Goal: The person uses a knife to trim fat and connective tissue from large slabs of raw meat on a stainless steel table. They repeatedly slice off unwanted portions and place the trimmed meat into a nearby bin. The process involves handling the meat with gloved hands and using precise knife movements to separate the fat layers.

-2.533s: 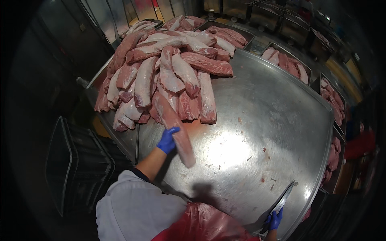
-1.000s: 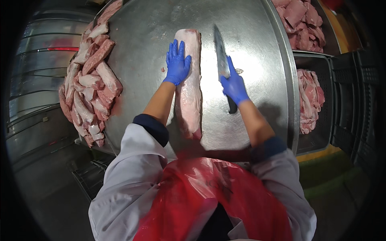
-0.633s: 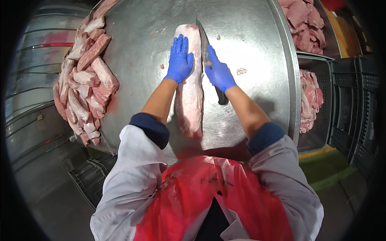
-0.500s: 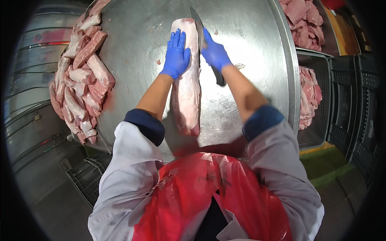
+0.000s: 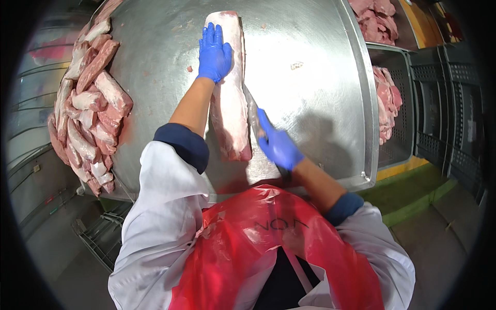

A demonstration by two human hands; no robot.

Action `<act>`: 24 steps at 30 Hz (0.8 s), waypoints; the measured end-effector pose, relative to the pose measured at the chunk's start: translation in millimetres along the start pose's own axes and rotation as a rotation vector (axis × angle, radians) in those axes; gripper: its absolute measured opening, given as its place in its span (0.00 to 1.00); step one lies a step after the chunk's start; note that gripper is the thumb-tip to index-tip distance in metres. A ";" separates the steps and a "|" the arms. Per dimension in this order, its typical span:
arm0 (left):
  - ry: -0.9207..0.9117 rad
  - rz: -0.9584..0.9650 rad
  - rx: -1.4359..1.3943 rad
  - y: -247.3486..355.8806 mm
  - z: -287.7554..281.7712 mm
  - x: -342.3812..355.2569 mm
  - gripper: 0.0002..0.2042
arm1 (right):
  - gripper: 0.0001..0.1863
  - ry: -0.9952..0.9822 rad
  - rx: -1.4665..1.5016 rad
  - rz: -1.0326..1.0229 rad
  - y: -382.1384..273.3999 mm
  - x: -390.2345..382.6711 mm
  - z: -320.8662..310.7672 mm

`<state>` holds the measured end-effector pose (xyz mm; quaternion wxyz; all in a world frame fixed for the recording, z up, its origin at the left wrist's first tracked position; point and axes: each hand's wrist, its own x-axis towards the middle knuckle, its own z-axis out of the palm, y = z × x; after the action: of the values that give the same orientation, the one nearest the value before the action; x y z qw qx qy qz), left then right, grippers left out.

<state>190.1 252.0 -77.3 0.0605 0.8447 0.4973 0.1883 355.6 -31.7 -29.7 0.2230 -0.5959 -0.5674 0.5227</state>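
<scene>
A long, pale slab of meat (image 5: 229,111) lies lengthwise on the metal table in front of me. My left hand (image 5: 214,53), in a blue glove, rests flat on its far part with the fingers stretched out. Along the slab's right side runs a knife (image 5: 251,106), its blade against or very near the meat's edge. My right hand (image 5: 279,146), also blue-gloved and slightly blurred, is closed round the knife's dark handle, close to the slab's near end. The handle is mostly hidden by the hand.
A heap of meat pieces (image 5: 93,103) covers the table's left side. Past the raised right rim of the metal table (image 5: 365,88) stand a dark crate with meat (image 5: 386,103) and, farther back, another container of meat (image 5: 373,23). Small scraps dot the tabletop.
My right hand has drawn the knife toward me along the slab's right side, from its far end to its near part. My left hand still lies on the meat. The view has shifted slightly.
</scene>
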 end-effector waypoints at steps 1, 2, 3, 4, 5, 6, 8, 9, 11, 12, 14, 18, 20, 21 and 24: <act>0.007 0.009 0.014 1.6 1.2 2.7 0.33 | 0.36 0.062 0.067 -0.162 10.7 -28.6 18.6; 0.012 0.006 0.015 1.1 1.6 3.2 0.33 | 0.38 -0.016 0.092 -0.141 -0.2 -59.5 20.1; 0.016 0.007 0.017 2.0 -0.1 3.8 0.33 | 0.40 -0.087 0.132 -0.080 1.8 -85.4 32.1; 0.015 0.003 0.020 3.9 -2.8 -0.6 0.32 | 0.41 -0.134 0.118 -0.087 6.9 -109.4 38.2; -0.011 -0.042 0.082 6.8 -8.4 -4.2 0.38 | 0.42 -0.182 0.100 -0.098 14.7 -131.6 39.3; -0.232 -0.143 0.196 37.7 -27.2 -8.6 0.42 | 0.43 -0.207 0.087 -0.101 23.9 -151.4 37.1; -0.665 -0.340 0.439 117.3 -80.3 -28.4 0.50 | 0.44 -0.150 0.001 -0.030 47.0 -196.8 25.3; -0.604 -0.372 0.382 105.2 -76.8 -41.5 0.58 | 0.44 -0.109 0.026 0.116 43.6 -212.6 9.4; -0.521 -0.424 0.105 56.4 -67.8 -51.0 0.54 | 0.43 0.036 0.088 0.280 45.3 -241.9 -7.6; -0.470 -0.431 -0.033 50.9 -83.0 -42.5 0.53 | 0.43 0.157 0.129 0.297 50.9 -251.3 -10.6; -0.358 -0.604 -0.656 -13.1 -75.4 -61.3 0.36 | 0.43 0.309 0.200 0.300 49.7 -259.1 -16.6; -0.091 -0.793 -1.843 -48.1 -101.6 -102.3 0.24 | 0.43 0.459 0.336 0.349 60.3 -270.7 -12.4; -0.123 -0.826 -1.097 -27.8 -91.5 -116.0 0.29 | 0.43 0.471 0.386 0.329 70.2 -266.1 -15.0; -0.129 -0.661 -0.655 -20.1 -71.3 -117.8 0.32 | 0.43 0.449 0.396 0.328 71.4 -260.8 -24.6; -0.304 -0.525 -0.083 126.0 -58.8 -97.1 0.64 | 0.43 0.444 0.444 0.309 80.2 -246.2 -42.0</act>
<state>228.7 100.5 -11.7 0.2154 0.7027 0.6756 0.0577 474.9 -262.4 7.4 0.3835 -0.7109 -0.2808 0.5183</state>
